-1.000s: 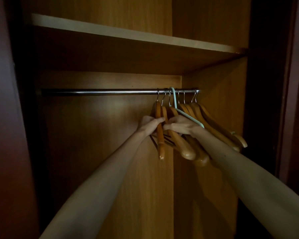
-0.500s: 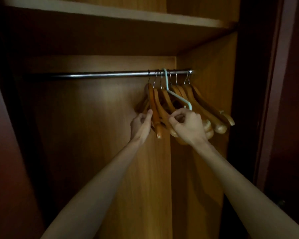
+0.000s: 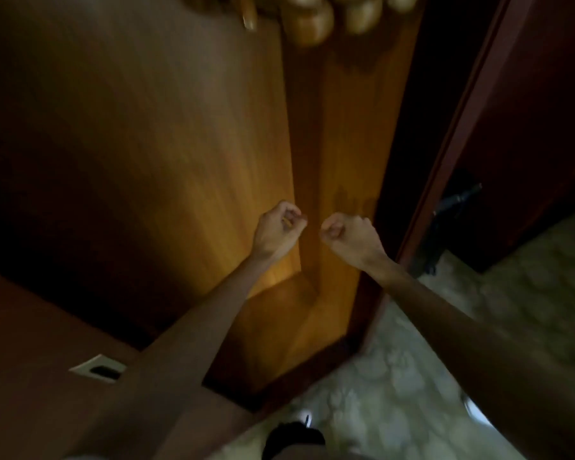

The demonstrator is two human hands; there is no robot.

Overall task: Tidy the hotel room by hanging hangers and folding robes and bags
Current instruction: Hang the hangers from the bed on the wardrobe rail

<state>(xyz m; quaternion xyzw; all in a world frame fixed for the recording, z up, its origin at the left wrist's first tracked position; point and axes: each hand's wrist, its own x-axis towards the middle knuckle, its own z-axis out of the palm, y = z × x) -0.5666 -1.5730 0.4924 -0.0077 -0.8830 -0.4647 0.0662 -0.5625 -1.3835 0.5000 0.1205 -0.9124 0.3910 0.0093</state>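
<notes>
Head view: nearest, a patterned floor [image 3: 395,393] is seen below both forearms. Further on, the left hand [image 3: 276,229] and the right hand [image 3: 347,235] are held side by side in the wardrobe [image 3: 213,144], each grip curled and nothing held. Farthest, the wooden hangers [image 3: 312,18] are seen well above both hands, their rounded ends cut by the top edge. The left hand seems slightly nearer to them.

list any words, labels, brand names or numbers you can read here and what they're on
None: no readable text shows in this frame.
The small white wall plate with a dark slot on the dark red-brown panel shows no marking.
The rounded ends of the wooden hangers are blurred, showing no label.
</notes>
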